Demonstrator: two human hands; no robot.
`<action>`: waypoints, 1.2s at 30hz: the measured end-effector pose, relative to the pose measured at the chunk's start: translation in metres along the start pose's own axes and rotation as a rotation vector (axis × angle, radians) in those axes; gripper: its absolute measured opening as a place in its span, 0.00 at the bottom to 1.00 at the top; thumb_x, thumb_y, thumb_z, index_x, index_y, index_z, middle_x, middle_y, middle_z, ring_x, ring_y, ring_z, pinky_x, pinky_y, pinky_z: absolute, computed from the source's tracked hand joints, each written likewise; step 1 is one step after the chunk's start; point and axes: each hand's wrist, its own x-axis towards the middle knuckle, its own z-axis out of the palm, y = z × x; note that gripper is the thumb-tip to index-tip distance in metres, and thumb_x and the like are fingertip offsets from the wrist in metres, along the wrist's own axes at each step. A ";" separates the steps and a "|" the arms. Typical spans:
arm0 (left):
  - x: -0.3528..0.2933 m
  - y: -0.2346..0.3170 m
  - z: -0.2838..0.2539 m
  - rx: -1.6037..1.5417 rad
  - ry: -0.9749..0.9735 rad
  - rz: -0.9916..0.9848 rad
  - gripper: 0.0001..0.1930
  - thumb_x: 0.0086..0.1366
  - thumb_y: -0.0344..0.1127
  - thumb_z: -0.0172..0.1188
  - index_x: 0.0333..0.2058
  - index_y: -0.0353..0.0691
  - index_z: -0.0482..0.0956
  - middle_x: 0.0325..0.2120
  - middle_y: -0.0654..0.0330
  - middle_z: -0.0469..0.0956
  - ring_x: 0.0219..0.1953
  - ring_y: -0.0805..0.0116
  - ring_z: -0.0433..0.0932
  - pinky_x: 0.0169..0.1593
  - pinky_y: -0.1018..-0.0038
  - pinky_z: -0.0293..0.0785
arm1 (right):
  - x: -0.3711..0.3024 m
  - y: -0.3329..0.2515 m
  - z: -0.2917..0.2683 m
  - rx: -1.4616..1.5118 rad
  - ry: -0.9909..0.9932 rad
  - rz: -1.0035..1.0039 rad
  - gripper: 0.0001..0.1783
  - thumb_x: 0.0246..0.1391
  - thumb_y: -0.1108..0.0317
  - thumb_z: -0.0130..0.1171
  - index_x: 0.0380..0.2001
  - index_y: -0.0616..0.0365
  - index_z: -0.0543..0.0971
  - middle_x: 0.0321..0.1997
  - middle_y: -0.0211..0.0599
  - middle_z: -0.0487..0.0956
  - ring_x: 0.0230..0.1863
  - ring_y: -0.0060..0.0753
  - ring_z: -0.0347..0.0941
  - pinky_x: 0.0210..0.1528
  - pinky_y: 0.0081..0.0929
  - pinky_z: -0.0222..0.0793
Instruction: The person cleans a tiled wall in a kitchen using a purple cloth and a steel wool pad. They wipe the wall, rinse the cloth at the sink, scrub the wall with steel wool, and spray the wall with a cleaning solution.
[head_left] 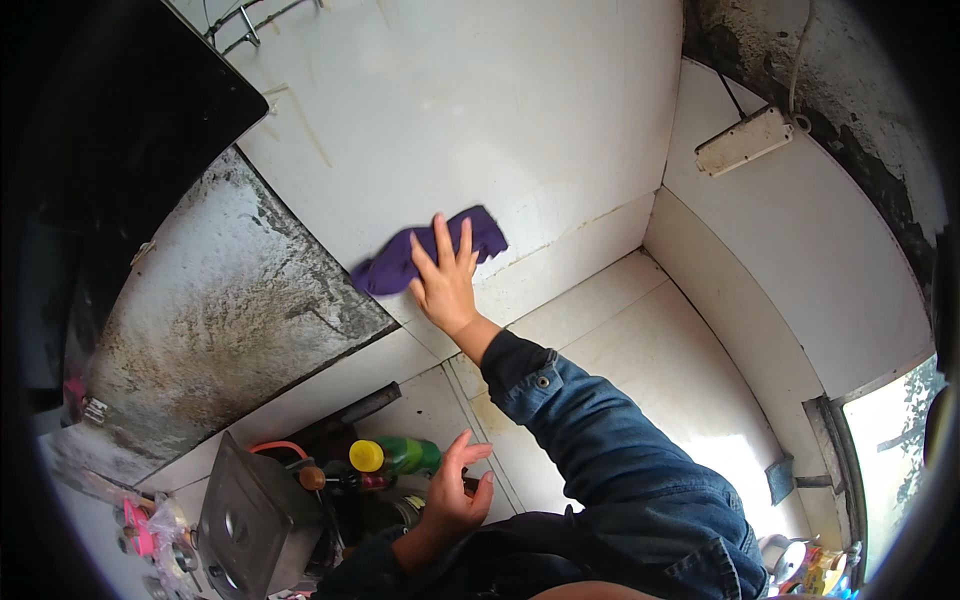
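My right hand point(448, 285) is stretched out to the white wall panel point(480, 120), its fingers spread over a crumpled purple cloth point(395, 268). It holds the cloth pressed against the lower part of the panel. My left hand point(458, 492) is lower down, near my body, with bent fingers apart and nothing seen in it. Just left of that hand is a green bottle with a yellow cap point(400, 456). A dark bottle with a brown cap point(345, 480) lies beside it.
A metal container with a lid point(255, 525) stands at the lower left. A black panel point(130, 110) juts in above a stained, rough wall patch point(240, 290). On the right wall hangs a power strip point(745, 140), with a window point(890, 460) below. A pale tiled counter point(640, 350) fills the corner.
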 end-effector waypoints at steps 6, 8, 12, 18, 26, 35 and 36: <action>0.001 0.005 -0.005 0.039 0.020 0.004 0.32 0.59 0.25 0.60 0.60 0.26 0.56 0.44 0.46 0.78 0.46 0.54 0.79 0.53 0.65 0.72 | 0.095 0.026 -0.034 -0.019 0.315 0.027 0.34 0.42 0.74 0.56 0.58 0.48 0.71 0.74 0.50 0.46 0.73 0.73 0.33 0.60 0.81 0.42; 0.002 0.001 -0.006 0.073 0.013 0.064 0.33 0.59 0.25 0.59 0.61 0.26 0.54 0.45 0.47 0.78 0.47 0.58 0.78 0.51 0.67 0.73 | 0.153 0.022 -0.062 -0.060 0.427 0.035 0.27 0.47 0.73 0.54 0.54 0.57 0.70 0.74 0.54 0.46 0.72 0.73 0.34 0.60 0.81 0.42; -0.001 0.001 -0.008 0.118 0.008 0.066 0.34 0.60 0.25 0.59 0.62 0.26 0.54 0.46 0.46 0.78 0.47 0.59 0.78 0.50 0.68 0.73 | 0.233 -0.005 -0.087 -0.097 0.608 -0.154 0.27 0.51 0.62 0.56 0.56 0.54 0.72 0.68 0.57 0.58 0.68 0.74 0.46 0.66 0.64 0.43; -0.005 0.018 -0.018 0.031 -0.025 -0.064 0.33 0.62 0.22 0.55 0.63 0.28 0.53 0.49 0.44 0.74 0.50 0.57 0.76 0.54 0.68 0.72 | 0.179 -0.073 -0.040 -0.167 0.359 -0.444 0.34 0.42 0.65 0.65 0.58 0.39 0.73 0.69 0.42 0.58 0.70 0.64 0.45 0.55 0.79 0.53; -0.012 0.018 -0.013 0.016 0.045 -0.026 0.33 0.60 0.23 0.55 0.63 0.30 0.55 0.48 0.47 0.76 0.47 0.59 0.77 0.51 0.69 0.73 | 0.039 -0.005 0.008 -0.272 -0.124 -0.742 0.35 0.49 0.66 0.58 0.62 0.23 0.67 0.71 0.22 0.60 0.68 0.42 0.56 0.39 0.53 0.70; -0.022 0.004 -0.010 0.036 0.050 -0.083 0.33 0.59 0.24 0.57 0.63 0.28 0.55 0.48 0.48 0.76 0.50 0.60 0.76 0.57 0.67 0.70 | -0.132 0.088 0.039 -0.296 -0.726 -0.830 0.33 0.55 0.68 0.49 0.65 0.36 0.64 0.74 0.15 0.53 0.66 0.18 0.63 0.61 0.35 0.66; -0.024 0.003 -0.011 0.038 0.059 -0.084 0.33 0.59 0.23 0.57 0.62 0.27 0.55 0.48 0.48 0.76 0.50 0.59 0.76 0.58 0.67 0.69 | -0.153 0.106 0.038 -0.286 -0.732 -0.820 0.29 0.56 0.67 0.49 0.63 0.39 0.67 0.74 0.15 0.53 0.65 0.18 0.63 0.60 0.35 0.65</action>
